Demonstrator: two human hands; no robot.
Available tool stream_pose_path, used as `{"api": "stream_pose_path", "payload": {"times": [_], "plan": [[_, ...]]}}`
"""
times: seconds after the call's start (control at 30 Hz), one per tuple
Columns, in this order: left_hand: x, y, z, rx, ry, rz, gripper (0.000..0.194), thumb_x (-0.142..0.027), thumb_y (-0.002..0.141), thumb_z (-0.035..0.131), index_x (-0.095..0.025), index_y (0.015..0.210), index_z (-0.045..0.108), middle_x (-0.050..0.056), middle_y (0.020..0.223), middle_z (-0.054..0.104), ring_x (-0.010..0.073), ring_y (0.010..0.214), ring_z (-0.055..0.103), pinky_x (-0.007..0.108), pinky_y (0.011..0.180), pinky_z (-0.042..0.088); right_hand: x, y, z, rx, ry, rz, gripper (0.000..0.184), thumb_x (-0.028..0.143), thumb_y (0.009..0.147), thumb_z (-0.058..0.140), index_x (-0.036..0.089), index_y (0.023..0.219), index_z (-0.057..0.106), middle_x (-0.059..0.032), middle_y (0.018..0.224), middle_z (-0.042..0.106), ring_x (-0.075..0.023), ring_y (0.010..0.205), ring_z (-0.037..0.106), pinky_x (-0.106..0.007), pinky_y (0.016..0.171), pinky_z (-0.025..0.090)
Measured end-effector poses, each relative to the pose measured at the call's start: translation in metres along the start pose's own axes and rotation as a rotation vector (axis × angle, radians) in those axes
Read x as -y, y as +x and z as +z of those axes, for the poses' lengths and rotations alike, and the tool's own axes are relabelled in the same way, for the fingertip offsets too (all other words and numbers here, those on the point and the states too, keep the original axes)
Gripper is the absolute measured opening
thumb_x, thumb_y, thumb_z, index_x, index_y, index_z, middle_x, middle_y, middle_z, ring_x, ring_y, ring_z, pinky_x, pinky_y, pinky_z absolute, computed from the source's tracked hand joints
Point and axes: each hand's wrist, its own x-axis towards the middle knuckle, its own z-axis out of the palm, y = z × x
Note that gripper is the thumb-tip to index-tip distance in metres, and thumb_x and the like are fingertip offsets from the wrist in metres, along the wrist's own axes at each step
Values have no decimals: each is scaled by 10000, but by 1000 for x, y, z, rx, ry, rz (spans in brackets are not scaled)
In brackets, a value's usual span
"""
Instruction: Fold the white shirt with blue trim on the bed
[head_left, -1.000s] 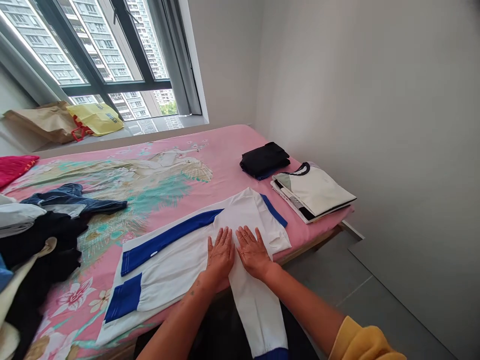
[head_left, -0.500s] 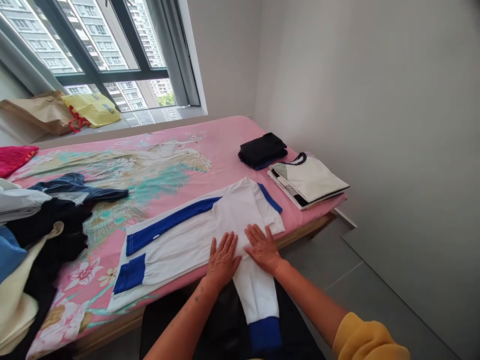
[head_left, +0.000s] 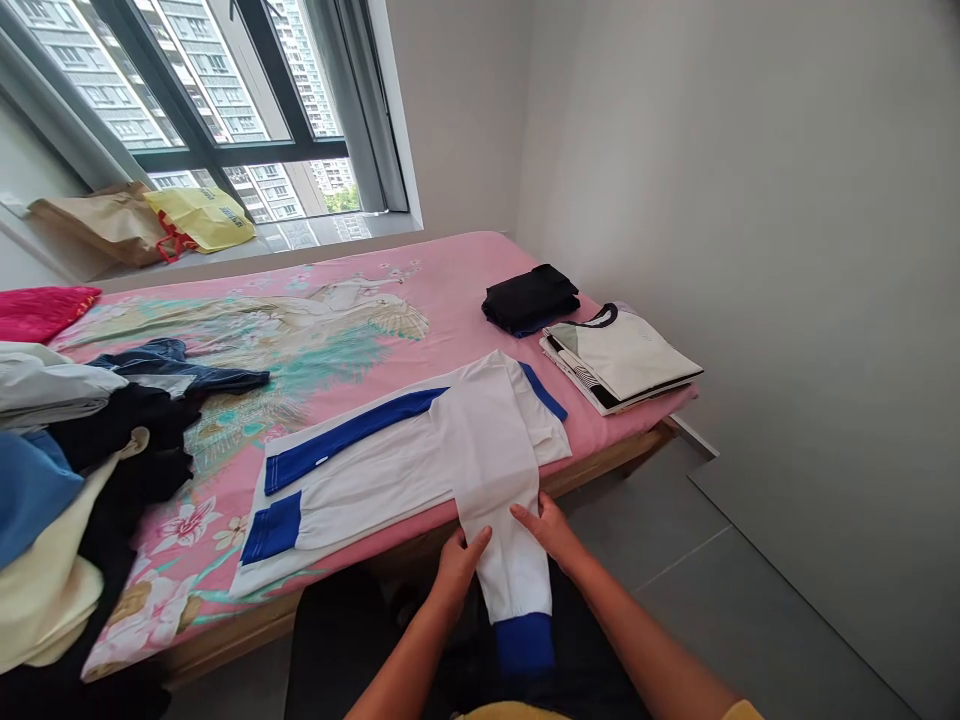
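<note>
fingers (head_left: 480, 541) of left hand (head_left: 459, 562) pinched left edge of hanging white sleeve (head_left: 504, 560); right hand (head_left: 551, 527) fingers closed on its right edge. sleeve draped over front edge of bed (head_left: 450, 275), blue cuff (head_left: 525, 645) lowest. white and blue shirt (head_left: 420, 450) spread flat on pink floral sheet. folded black garment (head_left: 531, 297) and folded white shirts (head_left: 622, 360) near far right corner. loose clothes pile (head_left: 82, 450) at left.
</note>
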Motion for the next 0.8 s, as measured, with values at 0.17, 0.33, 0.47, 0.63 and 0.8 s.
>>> {"api": "stream_pose_path", "payload": {"times": [0.17, 0.33, 0.47, 0.63, 0.8], "plan": [[12, -4, 8, 46, -71, -172, 406, -259, 637, 699, -123, 1005, 598, 98, 876, 703, 195, 716, 656, 288, 608, 508, 6, -10, 1, 6, 13, 106, 457, 495, 628, 651, 126, 897, 621, -102, 873, 682, -221, 773, 628, -311, 639, 507], [33, -27, -9, 119, -52, -311, 263, -206, 591, 684, -121, 829, 614, 18, 591, 624, 110, 474, 554, 200, 431, 410, -2, -34, -22, 126, 15, 195, 397, 511, 634, 643, 138, 767, 623, -54, 705, 659, -157, 587, 581, -254, 501, 459], [29, -45, -15, 246, -77, -351, 330, -312, 642, 666, -153, 920, 587, 4, 625, 611, 95, 466, 539, 178, 396, 387, 2, -52, -25, 223, 107, 202, 432, 489, 595, 697, 118, 806, 631, -66, 773, 670, -153, 638, 591, -253, 569, 474], [26, -61, -12, 317, -118, -343, 350, -301, 637, 667, -153, 936, 561, -5, 623, 587, 84, 465, 527, 196, 442, 433, 13, -80, -27, 266, 299, 363, 468, 548, 738, 573, 160, 998, 567, -56, 796, 659, -152, 616, 600, -245, 487, 474], [30, -66, -8, 341, -76, -288, 494, -366, 671, 659, -145, 1088, 514, 36, 741, 623, 110, 543, 567, 235, 505, 462, 16, -105, -33, 423, 139, 379, 461, 514, 693, 652, 134, 946, 597, -58, 743, 649, -139, 598, 592, -180, 419, 430]]}}
